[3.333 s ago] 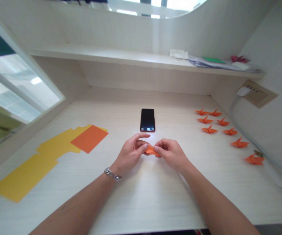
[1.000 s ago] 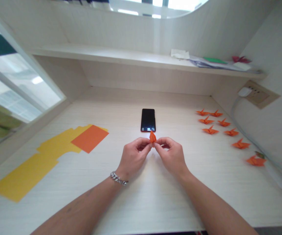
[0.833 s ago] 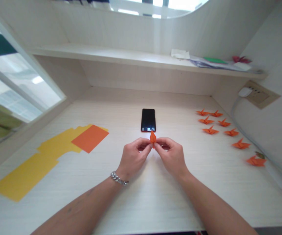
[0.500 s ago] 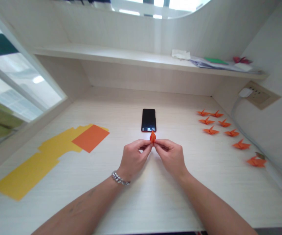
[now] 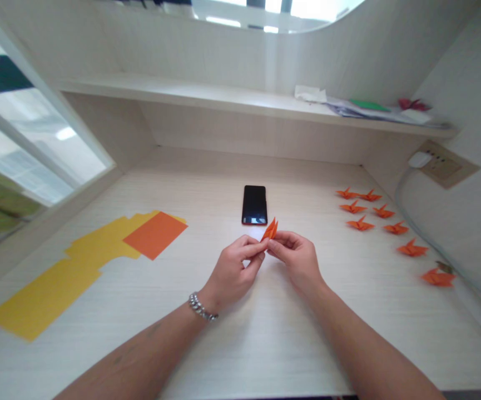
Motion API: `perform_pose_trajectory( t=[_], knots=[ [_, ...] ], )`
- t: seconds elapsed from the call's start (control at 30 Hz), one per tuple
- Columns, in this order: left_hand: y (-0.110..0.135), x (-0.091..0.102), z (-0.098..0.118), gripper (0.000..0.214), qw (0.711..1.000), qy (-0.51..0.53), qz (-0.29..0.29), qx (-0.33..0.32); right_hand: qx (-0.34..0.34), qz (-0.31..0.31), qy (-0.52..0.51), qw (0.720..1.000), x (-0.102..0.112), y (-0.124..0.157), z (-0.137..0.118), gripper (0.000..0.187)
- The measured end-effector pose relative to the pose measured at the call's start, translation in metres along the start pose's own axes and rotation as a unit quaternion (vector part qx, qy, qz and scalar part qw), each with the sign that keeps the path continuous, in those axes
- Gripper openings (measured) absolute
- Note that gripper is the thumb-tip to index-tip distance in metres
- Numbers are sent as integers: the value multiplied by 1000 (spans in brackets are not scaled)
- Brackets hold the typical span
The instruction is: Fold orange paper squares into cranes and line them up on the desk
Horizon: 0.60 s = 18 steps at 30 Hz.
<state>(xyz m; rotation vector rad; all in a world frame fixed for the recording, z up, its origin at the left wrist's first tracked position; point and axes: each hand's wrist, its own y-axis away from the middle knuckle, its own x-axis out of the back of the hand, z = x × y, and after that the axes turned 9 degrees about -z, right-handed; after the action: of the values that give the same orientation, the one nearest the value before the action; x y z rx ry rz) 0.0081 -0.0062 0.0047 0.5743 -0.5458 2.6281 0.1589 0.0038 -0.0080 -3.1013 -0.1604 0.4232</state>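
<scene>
A small folded orange paper piece [image 5: 271, 229], with pointed tips facing up, is pinched between both hands in the middle of the desk. My left hand [image 5: 238, 268], with a silver chain bracelet [image 5: 201, 306] at the wrist, grips its lower left side between thumb and fingers. On the other side my right hand [image 5: 298, 258] is closed on its lower right edge. The fingertips cover the bottom of the paper. Just beyond the hands lies a black phone [image 5: 254, 204].
Yellow paper sheets [image 5: 52, 289] lie overlapping at left, with an orange sheet [image 5: 155, 235] on top. Several orange paper cranes [image 5: 360, 224] stand at right beside a cable [image 5: 424, 233] running from a wall socket [image 5: 446, 164]. A shelf [image 5: 223, 100] spans the back.
The folded paper has turned and shifted slightly right and up, so its separate points now show. Both hands have changed their grip on it, with the left fingers reaching further across.
</scene>
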Motion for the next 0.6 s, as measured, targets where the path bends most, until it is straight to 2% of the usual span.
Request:
perform_pose_trajectory(
  t=[0.33, 0.5, 0.6],
  knots=[
    [2, 0, 1, 37, 999, -10, -47, 19, -27, 1, -38, 999, 2, -2, 3, 27],
    [2, -1, 1, 32, 999, -9, -31, 9, -34, -18, -71, 997, 3, -1, 3, 23],
    [3, -2, -1, 23, 1000, 12, 9, 16, -29, -12, -72, 997, 3, -2, 3, 22]
  ],
)
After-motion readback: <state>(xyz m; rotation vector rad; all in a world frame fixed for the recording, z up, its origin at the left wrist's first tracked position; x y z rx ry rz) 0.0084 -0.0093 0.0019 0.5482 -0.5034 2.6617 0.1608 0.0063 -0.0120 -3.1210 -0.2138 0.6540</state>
